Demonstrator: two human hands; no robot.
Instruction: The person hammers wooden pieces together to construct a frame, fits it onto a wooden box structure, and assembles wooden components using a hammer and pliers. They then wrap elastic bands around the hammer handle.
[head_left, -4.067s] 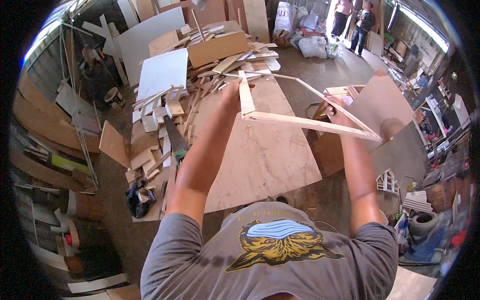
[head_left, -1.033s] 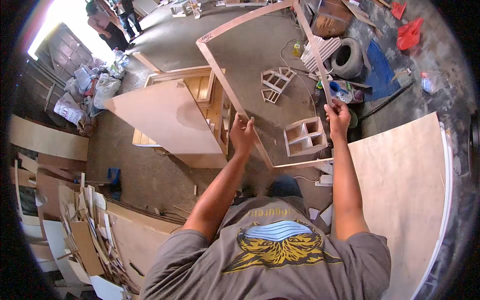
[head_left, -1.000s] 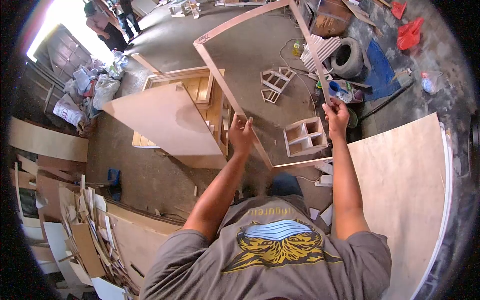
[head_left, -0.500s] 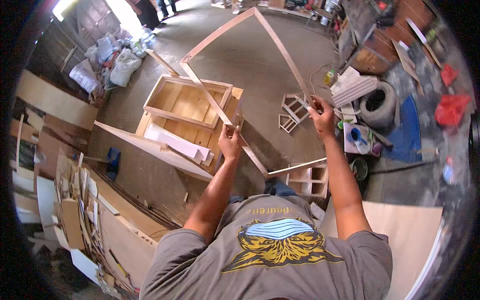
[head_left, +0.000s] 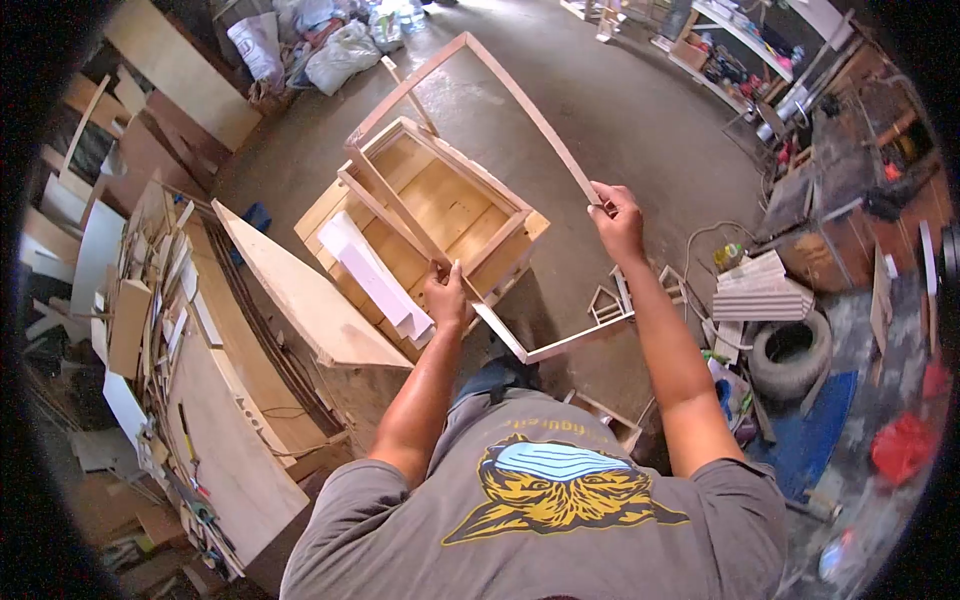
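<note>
Both of my hands hold a large rectangular frame of thin wooden strips (head_left: 527, 110), tilted up in front of me. My left hand (head_left: 446, 296) is closed round its left long strip near the lower corner. On the opposite long strip, my right hand (head_left: 618, 222) pinches the wood between thumb and fingers. Behind the held frame, a smaller, thicker wooden frame (head_left: 465, 165) lies on a slatted wooden piece (head_left: 325, 215). White strips (head_left: 370, 280) rest on the slats beside it. A pale wooden panel (head_left: 300, 285) leans along the near left side.
A bench with wood offcuts (head_left: 240, 430) is at left. Sacks (head_left: 345, 60) lie at the back. Small house-shaped wooden frames (head_left: 607, 303) stand on the floor beyond my right forearm. Farther right are stacked ridged boards (head_left: 765, 290), a tyre (head_left: 790, 355) and a blue mat (head_left: 815, 440).
My view has turned, so the surroundings appear rotated clockwise. The held frame, still in both hands, now overlaps more of the smaller frame behind it.
</note>
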